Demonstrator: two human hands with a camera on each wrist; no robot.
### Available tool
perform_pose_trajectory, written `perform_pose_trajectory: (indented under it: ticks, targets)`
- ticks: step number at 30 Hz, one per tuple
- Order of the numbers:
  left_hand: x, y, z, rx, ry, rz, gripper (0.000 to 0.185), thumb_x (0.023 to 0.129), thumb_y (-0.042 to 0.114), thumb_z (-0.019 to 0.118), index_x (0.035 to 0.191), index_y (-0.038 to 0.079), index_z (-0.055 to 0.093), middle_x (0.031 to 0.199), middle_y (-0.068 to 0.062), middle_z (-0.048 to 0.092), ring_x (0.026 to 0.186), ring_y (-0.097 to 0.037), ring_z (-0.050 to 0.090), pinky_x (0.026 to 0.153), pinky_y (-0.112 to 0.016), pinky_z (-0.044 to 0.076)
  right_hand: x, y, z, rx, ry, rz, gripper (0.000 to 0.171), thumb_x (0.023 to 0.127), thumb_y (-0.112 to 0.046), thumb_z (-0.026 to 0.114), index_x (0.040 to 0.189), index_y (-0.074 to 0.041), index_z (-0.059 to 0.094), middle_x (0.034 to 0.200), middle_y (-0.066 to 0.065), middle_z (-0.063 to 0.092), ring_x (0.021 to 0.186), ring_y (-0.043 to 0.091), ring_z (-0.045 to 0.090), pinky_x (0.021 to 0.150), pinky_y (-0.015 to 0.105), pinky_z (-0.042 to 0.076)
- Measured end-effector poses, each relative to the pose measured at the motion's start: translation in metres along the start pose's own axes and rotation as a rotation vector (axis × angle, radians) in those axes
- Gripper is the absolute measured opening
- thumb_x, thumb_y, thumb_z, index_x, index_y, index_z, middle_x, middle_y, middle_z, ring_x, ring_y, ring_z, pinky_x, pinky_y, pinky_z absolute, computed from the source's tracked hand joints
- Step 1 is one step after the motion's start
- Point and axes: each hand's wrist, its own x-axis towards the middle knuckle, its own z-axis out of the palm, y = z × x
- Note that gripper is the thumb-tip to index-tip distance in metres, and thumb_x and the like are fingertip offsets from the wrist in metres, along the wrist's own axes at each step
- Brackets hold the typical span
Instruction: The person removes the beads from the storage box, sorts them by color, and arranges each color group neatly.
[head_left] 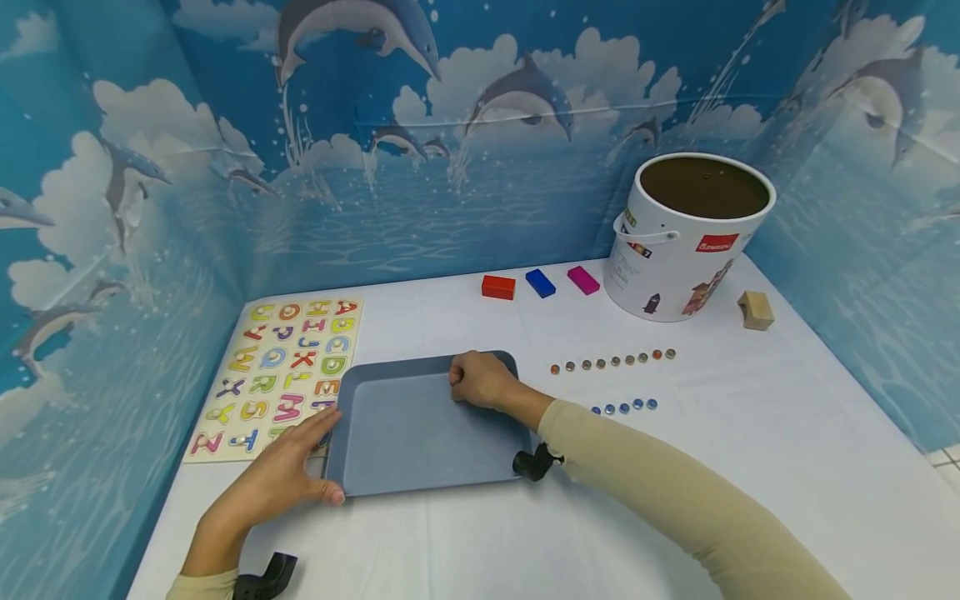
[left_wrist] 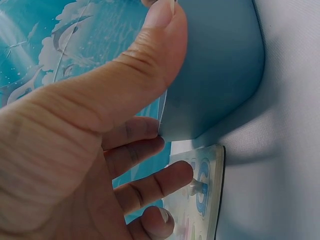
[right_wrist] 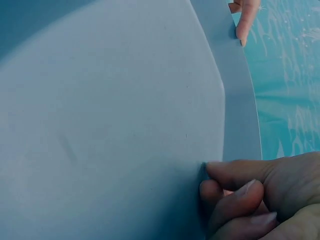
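A shallow grey-blue tray (head_left: 427,433) lies on the white tablecloth. My left hand (head_left: 288,471) stands at its left side, fingers spread along the edge and thumb by the near left corner. In the left wrist view the thumb (left_wrist: 155,55) overlaps the tray's outer wall (left_wrist: 220,65). My right hand (head_left: 480,382) is over the far right part of the tray, its fingers curled in. The right wrist view has the curled fingers (right_wrist: 237,205) close to the tray's inner wall, with no object showing between them.
An alphabet puzzle board (head_left: 262,383) lies left of the tray, partly behind my left hand. Red (head_left: 498,287), blue (head_left: 540,283) and pink blocks (head_left: 583,280) line the back, near a white bucket (head_left: 675,275) and a wooden block (head_left: 755,310). Small brownish discs (head_left: 616,361) and blue discs (head_left: 624,408) form rows.
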Motion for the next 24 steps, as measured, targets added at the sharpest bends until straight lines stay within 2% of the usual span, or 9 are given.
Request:
perform_pose_trajectory:
  ticks: [6, 9, 12, 15, 17, 20, 24]
  targets:
    - [0.0, -0.001, -0.001, 0.003, -0.006, -0.008, 0.118, 0.062, 0.052, 0.091, 0.155, 0.001, 0.04, 0.161, -0.024, 0.035, 0.144, -0.052, 0.035, 0.108, -0.071, 0.035, -0.002, -0.002, -0.003, 0.23, -0.077, 0.014, 0.008, 0.09, -0.006, 0.076, 0.093, -0.009, 0.069, 0.079, 0.004, 0.064, 0.062, 0.015, 0.058, 0.053, 0.025, 0.046]
    - [0.0, -0.001, -0.001, 0.002, -0.007, -0.007, 0.118, 0.062, 0.052, 0.091, 0.155, 0.0, 0.04, 0.161, -0.024, 0.035, 0.144, -0.051, 0.035, 0.108, -0.07, 0.035, -0.007, -0.004, -0.009, 0.312, -0.124, -0.018, 0.007, 0.092, -0.009, 0.073, 0.097, -0.009, 0.069, 0.076, 0.005, 0.066, 0.058, 0.014, 0.061, 0.05, 0.024, 0.046]
    - [0.001, -0.002, -0.001, 0.0, 0.0, 0.003, 0.118, 0.062, 0.052, 0.092, 0.154, 0.0, 0.041, 0.161, -0.023, 0.036, 0.144, -0.051, 0.035, 0.109, -0.07, 0.034, -0.018, -0.002, -0.023, 0.41, -0.162, -0.067, 0.013, 0.094, -0.014, 0.073, 0.103, -0.007, 0.068, 0.082, 0.012, 0.071, 0.064, 0.017, 0.068, 0.052, 0.024, 0.051]
    - [0.002, -0.002, -0.001, -0.001, 0.005, 0.01, 0.118, 0.061, 0.051, 0.092, 0.154, -0.001, 0.041, 0.161, -0.023, 0.036, 0.144, -0.051, 0.035, 0.109, -0.07, 0.034, -0.039, 0.01, -0.046, 0.505, -0.173, -0.098, 0.022, 0.095, -0.018, 0.072, 0.111, -0.004, 0.065, 0.098, 0.019, 0.075, 0.075, 0.023, 0.073, 0.057, 0.027, 0.056]
    - [0.001, -0.001, -0.001, 0.004, 0.002, 0.014, 0.118, 0.061, 0.052, 0.091, 0.154, -0.001, 0.041, 0.16, -0.024, 0.036, 0.144, -0.051, 0.035, 0.109, -0.07, 0.034, -0.059, 0.025, -0.066, 0.541, -0.145, -0.093, 0.028, 0.097, -0.022, 0.07, 0.116, -0.003, 0.063, 0.107, 0.019, 0.075, 0.082, 0.026, 0.075, 0.061, 0.03, 0.058]
    - [0.001, 0.0, -0.002, 0.007, 0.001, 0.013, 0.118, 0.061, 0.052, 0.091, 0.153, -0.001, 0.041, 0.16, -0.024, 0.036, 0.144, -0.051, 0.034, 0.109, -0.07, 0.034, -0.092, 0.061, -0.098, 0.551, -0.046, -0.051, 0.033, 0.1, -0.028, 0.066, 0.12, -0.003, 0.058, 0.115, 0.013, 0.076, 0.087, 0.027, 0.075, 0.065, 0.031, 0.059]
    - [0.001, 0.002, -0.002, 0.009, -0.007, 0.002, 0.119, 0.061, 0.053, 0.091, 0.154, -0.001, 0.04, 0.16, -0.024, 0.036, 0.145, -0.05, 0.034, 0.11, -0.069, 0.034, -0.132, 0.121, -0.132, 0.507, 0.129, 0.043, 0.041, 0.101, -0.033, 0.066, 0.125, -0.001, 0.055, 0.111, 0.012, 0.076, 0.079, 0.023, 0.071, 0.064, 0.03, 0.058]
